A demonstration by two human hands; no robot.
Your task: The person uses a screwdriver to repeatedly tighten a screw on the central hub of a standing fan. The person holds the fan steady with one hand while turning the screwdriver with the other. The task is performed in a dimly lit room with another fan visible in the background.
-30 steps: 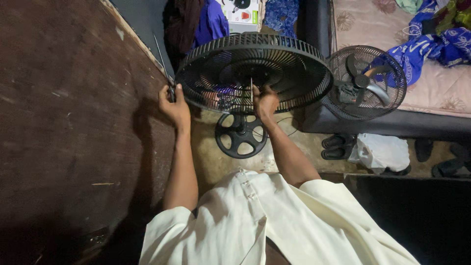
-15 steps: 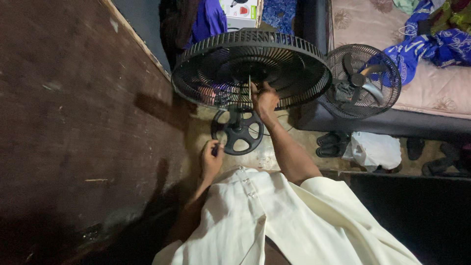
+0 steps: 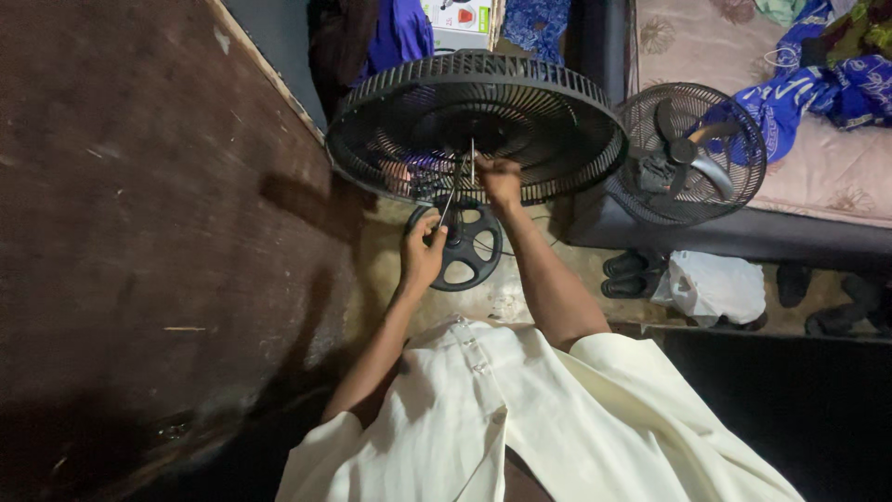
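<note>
A: From the head view, what is each hand on?

B: The left hand point(image 3: 423, 256) has its fingers closed around a thin metal screwdriver point(image 3: 450, 198), whose shaft points up and far into the black fan guard point(image 3: 478, 125). The right hand point(image 3: 499, 179) is pressed against the near underside of that guard, fingers curled on its hub.

A: Where does the guard sit?

B: Held up in the middle of the scene, far from the person's cream shirt point(image 3: 530, 418). Just below it, on the floor, lies a black round fan base point(image 3: 469, 251).

A: And around it?

B: A brown wooden surface point(image 3: 139, 232) fills the left. To the right, a second fan point(image 3: 692, 153) leans by a bed point(image 3: 836, 177), with sandals point(image 3: 632, 274) and a white bag point(image 3: 715, 286) near it.
</note>
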